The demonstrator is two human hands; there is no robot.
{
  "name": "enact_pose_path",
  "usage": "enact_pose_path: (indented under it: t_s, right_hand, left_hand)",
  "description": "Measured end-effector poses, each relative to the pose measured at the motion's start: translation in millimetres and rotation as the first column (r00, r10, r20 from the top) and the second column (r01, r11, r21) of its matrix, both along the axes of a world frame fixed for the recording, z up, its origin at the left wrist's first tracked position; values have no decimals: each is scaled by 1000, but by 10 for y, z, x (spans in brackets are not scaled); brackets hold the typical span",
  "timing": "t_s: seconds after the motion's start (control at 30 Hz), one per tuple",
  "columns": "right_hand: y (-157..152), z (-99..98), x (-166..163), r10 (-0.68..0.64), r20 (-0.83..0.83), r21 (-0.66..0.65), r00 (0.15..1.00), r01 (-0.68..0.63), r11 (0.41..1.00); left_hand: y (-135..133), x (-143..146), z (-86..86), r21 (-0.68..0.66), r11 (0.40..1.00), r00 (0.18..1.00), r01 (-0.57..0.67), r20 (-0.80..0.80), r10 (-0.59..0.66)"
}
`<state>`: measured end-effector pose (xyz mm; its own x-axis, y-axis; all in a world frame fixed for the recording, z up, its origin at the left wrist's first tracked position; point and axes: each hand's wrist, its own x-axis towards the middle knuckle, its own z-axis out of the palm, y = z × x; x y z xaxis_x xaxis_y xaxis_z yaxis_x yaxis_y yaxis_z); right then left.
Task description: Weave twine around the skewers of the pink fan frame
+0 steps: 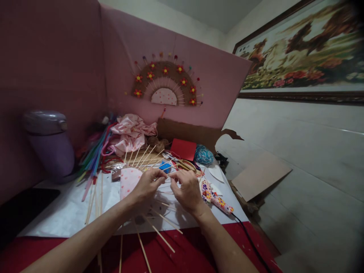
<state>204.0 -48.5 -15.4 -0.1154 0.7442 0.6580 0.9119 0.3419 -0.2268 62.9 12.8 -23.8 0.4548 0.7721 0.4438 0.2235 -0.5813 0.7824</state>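
A white half-circle with pink dots (pixel 129 181) lies on the table, with several thin wooden sticks (pixel 146 156) fanning out from it to the back, right and front. My left hand (pixel 148 184) reaches over its right side, thumb and index finger pinched together among the sticks. Close by on the right, my right hand (pixel 186 189) is also pinched, its fingertips almost meeting the left ones. What the fingertips hold is too small to make out; a stick runs just beside them. The sticks' inner ends are partly hidden by my left hand.
A flowered glue gun (pixel 217 201) with a black cord lies right of my hands. Behind are a blue yarn ball (pixel 204 154), a red card (pixel 183 149), scissors (pixel 186 165) and pink cloth (pixel 131 131). A purple bottle (pixel 51 148) stands left. A decorated fan shape (pixel 165 71) hangs behind.
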Motion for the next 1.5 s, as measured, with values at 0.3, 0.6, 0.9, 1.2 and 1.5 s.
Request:
enact_pose_path:
  t_s: [0.3,0.6,0.9,1.2,1.5]
  right_hand:
    - [-2,-2,14,24,19,-13,1000,-24,1000]
    - [28,-36,-4,-14,184,10,983,12,1000]
    - [72,-54,-73,-151,172,122,973,131,984]
    - [143,123,512,-411,-211,126,887,442,888]
    - [-20,105,191,-42,-136,20,990,46,999]
  left_hand:
    - [24,-15,-22,102,995,997,-18,-73,25]
    - [-18,-16,-52,175,984,990,-42,-129,65]
    - [-58,57,50,56,998,999,-27,-38,29]
    - [29,-2,2,-145,989,993,24,114,-8]
    - [6,5,-24,-233,971,979,44,206,6]
